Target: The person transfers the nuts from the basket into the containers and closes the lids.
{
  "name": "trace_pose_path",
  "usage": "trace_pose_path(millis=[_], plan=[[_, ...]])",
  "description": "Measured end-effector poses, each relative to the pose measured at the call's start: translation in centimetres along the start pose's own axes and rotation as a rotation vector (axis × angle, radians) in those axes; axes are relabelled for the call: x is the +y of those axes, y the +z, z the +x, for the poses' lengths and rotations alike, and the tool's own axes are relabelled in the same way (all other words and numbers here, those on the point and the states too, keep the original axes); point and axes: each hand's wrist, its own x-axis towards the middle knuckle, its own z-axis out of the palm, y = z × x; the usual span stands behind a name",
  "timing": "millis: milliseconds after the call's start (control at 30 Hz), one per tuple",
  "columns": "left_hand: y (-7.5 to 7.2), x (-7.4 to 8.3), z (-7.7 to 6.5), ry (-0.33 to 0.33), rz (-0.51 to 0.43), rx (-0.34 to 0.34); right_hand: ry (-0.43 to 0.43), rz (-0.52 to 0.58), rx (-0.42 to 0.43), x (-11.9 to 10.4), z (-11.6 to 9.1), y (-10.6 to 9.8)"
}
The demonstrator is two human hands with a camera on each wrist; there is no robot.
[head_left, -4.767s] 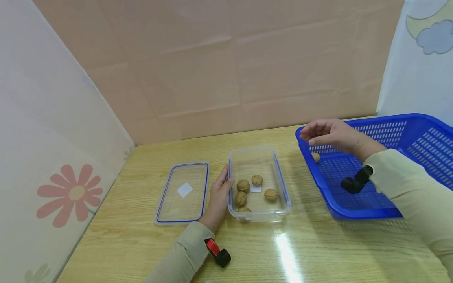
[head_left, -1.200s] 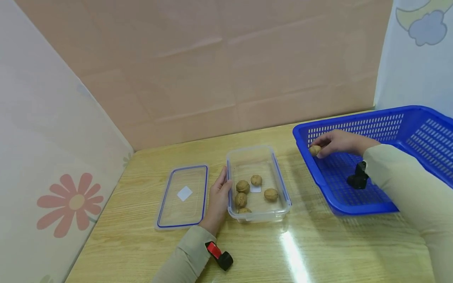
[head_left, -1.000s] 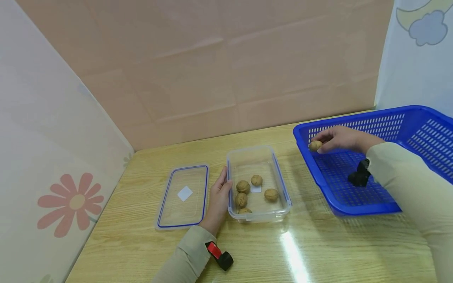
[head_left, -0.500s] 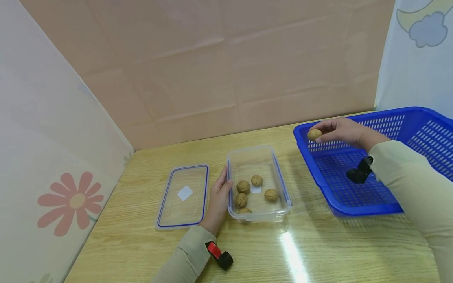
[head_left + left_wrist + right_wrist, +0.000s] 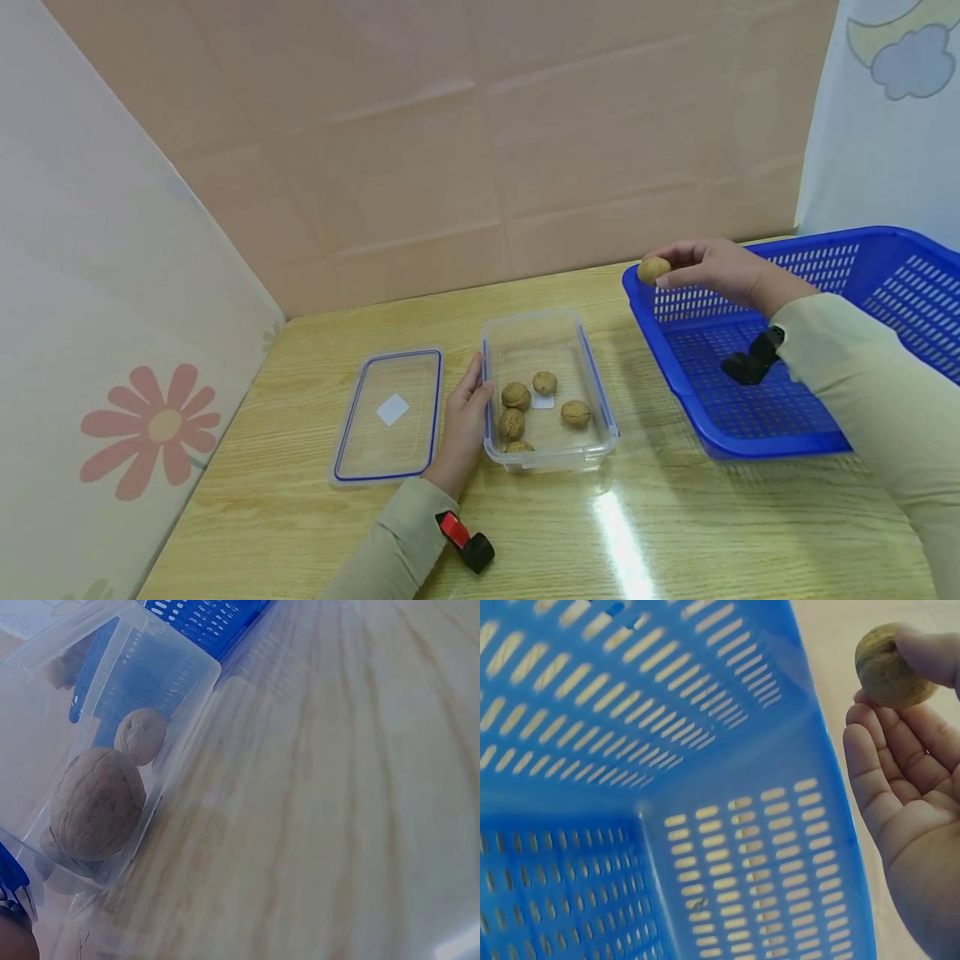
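Observation:
In the head view my right hand (image 5: 720,268) pinches a walnut (image 5: 653,270) between thumb and fingertips, over the far left corner of the blue plastic basket (image 5: 678,379). The right wrist view shows the thumb on top of this walnut (image 5: 891,666) and the fingers below it, beside the basket wall. A clear plastic food container (image 5: 600,379) with no lid on stands in the middle. Several walnuts (image 5: 575,414) lie in its near half. Along its left wall rests my left hand (image 5: 462,421), fingers fairly straight, thumb at the rim.
A clear lid (image 5: 423,421) with a blue seal and a white label lies flat on the wooden table (image 5: 300,517), left of the left hand. A pinkish-brown sheet (image 5: 375,167) closes off the back. Printed panels stand at both sides.
My right hand has closed on a walnut at the basket's left side, lifted it, and moved it up and left to the rim. The left hand and container stay in place.

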Motion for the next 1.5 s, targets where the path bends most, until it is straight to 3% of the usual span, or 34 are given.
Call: trace_pose_path(millis=[200, 433, 1133, 1500], plan=[[0.1, -0.1, 0.1, 0.0, -0.004, 0.006, -0.027, 0.039, -0.004, -0.7, 0.3, 0.4], [0.1, -0.1, 0.2, 0.014, -0.007, -0.003, -0.142, 0.152, -0.06, -1.0, 0.7, 0.8], [0.1, -0.3, 0.4, 0.002, 0.016, -0.005, -0.212, 0.238, -0.23, -4.9, 1.9, 3.5], [0.4, -0.2, 0.6, -0.005, -0.003, -0.004, -0.223, 0.249, -0.272, -6.0, 2.8, 4.9]])
